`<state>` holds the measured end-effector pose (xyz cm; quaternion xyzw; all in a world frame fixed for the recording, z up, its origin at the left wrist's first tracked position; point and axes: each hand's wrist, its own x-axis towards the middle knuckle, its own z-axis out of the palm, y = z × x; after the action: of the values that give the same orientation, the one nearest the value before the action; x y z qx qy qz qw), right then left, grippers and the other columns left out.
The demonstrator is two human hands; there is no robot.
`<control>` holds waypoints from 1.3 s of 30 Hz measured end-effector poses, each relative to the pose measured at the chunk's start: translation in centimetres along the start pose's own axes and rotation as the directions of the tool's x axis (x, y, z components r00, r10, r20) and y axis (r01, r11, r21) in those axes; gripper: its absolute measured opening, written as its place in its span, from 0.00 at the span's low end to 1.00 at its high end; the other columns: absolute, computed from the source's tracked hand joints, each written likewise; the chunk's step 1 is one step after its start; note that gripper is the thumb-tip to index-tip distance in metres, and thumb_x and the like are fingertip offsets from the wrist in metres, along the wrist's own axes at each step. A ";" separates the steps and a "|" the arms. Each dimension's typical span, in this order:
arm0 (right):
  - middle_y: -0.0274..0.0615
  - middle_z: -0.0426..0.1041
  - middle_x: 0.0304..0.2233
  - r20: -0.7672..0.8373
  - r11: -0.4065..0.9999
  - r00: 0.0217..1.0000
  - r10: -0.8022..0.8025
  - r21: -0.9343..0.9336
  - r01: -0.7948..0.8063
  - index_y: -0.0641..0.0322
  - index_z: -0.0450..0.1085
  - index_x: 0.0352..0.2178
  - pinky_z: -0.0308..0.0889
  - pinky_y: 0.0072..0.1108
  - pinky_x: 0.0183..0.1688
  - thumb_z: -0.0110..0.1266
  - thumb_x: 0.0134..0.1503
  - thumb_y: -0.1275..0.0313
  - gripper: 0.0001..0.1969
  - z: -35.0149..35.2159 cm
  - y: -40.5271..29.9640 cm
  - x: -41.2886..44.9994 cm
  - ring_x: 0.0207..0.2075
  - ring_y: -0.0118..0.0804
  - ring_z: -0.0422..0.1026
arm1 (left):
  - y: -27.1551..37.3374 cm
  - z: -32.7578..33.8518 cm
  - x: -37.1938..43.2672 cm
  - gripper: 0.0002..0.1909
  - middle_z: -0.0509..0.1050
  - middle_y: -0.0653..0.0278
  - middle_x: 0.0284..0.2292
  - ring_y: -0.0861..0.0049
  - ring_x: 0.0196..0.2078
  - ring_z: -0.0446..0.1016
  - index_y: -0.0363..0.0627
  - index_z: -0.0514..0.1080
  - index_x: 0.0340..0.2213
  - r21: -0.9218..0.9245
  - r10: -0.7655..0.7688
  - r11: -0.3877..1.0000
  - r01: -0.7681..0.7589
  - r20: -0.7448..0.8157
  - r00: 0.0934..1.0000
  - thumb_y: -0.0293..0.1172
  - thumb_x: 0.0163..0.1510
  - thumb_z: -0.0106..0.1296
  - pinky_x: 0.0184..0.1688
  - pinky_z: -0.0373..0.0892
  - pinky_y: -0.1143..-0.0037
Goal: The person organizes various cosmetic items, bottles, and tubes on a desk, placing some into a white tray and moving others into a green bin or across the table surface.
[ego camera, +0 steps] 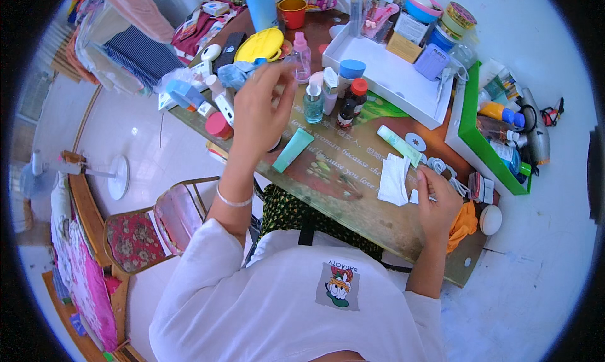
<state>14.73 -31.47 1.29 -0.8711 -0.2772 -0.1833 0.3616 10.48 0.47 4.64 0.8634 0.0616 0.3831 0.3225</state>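
Observation:
My left hand (264,106), with a ring and a white bangle, is raised over the table (340,173). Its fingers and thumb are apart, with nothing seen between them, beside a pink spray bottle (301,61). Below it lies a mint-green squeeze tube (293,150). My right hand (437,203) is at the table's right side, fingers bent, next to a folded white tissue (394,180) and a small white piece (414,196). Whether it pinches anything cannot be told. A pale green tube (399,144) touches the tissue's upper edge.
A teal glass bottle (313,105) and a red-capped bottle (358,94) stand mid-table. Behind are a white box lid (401,90) and a green-edged box (491,158) of toiletries. Coiled white cable (453,180) and orange cloth (463,227) lie right. A chair (137,239) stands left.

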 end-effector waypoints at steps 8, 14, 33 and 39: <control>0.43 0.76 0.25 -0.012 1.000 1.000 -0.021 -0.015 0.021 0.63 0.75 0.32 0.68 0.23 0.26 0.59 0.51 0.75 0.06 -0.7 -0.1 -0.6 0.23 0.37 0.75 | -4.2 2.0 6.1 0.24 0.70 0.53 0.47 0.54 0.46 0.71 0.46 0.64 0.53 0.336 0.284 0.892 -0.302 0.103 0.953 0.29 0.53 0.52 0.48 0.67 0.65; 0.44 0.77 0.26 -0.014 0.999 1.000 -0.027 -0.026 0.026 0.64 0.75 0.32 0.69 0.23 0.26 0.59 0.51 0.76 0.05 -0.9 0.0 -0.6 0.24 0.37 0.75 | -3.6 -2.3 7.8 0.25 0.71 0.52 0.48 0.54 0.46 0.71 0.45 0.65 0.53 0.344 0.247 0.894 -0.287 0.155 0.956 0.27 0.52 0.53 0.49 0.67 0.66; 0.38 0.74 0.23 -0.051 0.971 0.973 -0.227 -0.082 0.223 0.57 0.74 0.28 0.68 0.26 0.25 0.61 0.49 0.71 0.05 0.0 0.6 -0.5 0.23 0.38 0.73 | -9.8 -15.2 4.0 0.37 0.62 0.56 0.58 0.58 0.64 0.54 0.47 0.67 0.51 0.432 -0.134 0.885 -0.175 0.595 0.793 0.15 0.35 0.57 0.64 0.51 0.64; 0.35 0.67 0.17 -0.016 0.957 0.965 -0.262 -0.132 0.258 0.56 0.72 0.26 0.65 0.26 0.21 0.57 0.51 0.69 0.04 0.7 0.9 -0.5 0.19 0.35 0.71 | -8.0 -11.7 3.0 0.24 0.69 0.55 0.48 0.54 0.59 0.60 0.44 0.74 0.38 0.305 -0.031 0.902 -0.305 0.752 0.659 0.15 0.33 0.57 0.60 0.57 0.63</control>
<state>14.94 -31.64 0.06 -0.8454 -0.3708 -0.2611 0.2821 5.47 13.78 7.50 0.9927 -0.0634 0.0015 0.1024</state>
